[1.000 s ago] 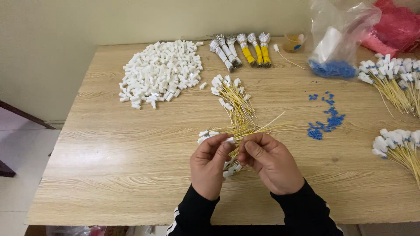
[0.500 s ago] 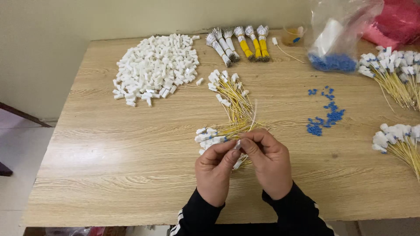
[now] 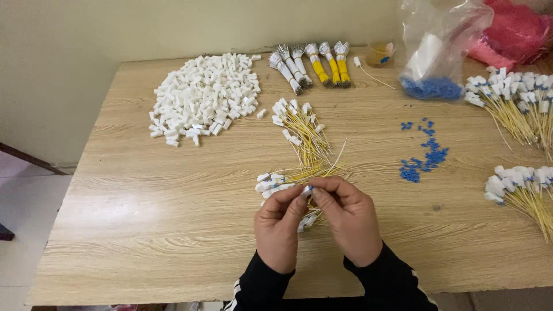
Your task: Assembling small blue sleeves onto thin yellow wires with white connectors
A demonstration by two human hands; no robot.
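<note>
My left hand (image 3: 279,227) and my right hand (image 3: 348,217) meet fingertip to fingertip over the near middle of the wooden table (image 3: 144,230). Between them they pinch a small white connector with a blue piece (image 3: 309,189) on a thin yellow wire. Just beyond my fingers lies a loose bunch of yellow wires with white connectors (image 3: 302,135). A few finished ones (image 3: 269,182) lie left of my left hand. Scattered small blue pieces (image 3: 425,155) sit to the right of my hands.
A heap of white plastic connectors (image 3: 201,95) lies at the back left. Bundled wires, some taped yellow (image 3: 314,63), lie at the back. A clear bag holding blue pieces (image 3: 435,52) and a pink bag (image 3: 515,29) stand back right. Finished wire bunches (image 3: 521,103) (image 3: 524,190) lie along the right edge.
My hands have stayed together over the same spot, working the small connector between the fingertips. The view has shifted slightly; nothing else on the table has moved.
</note>
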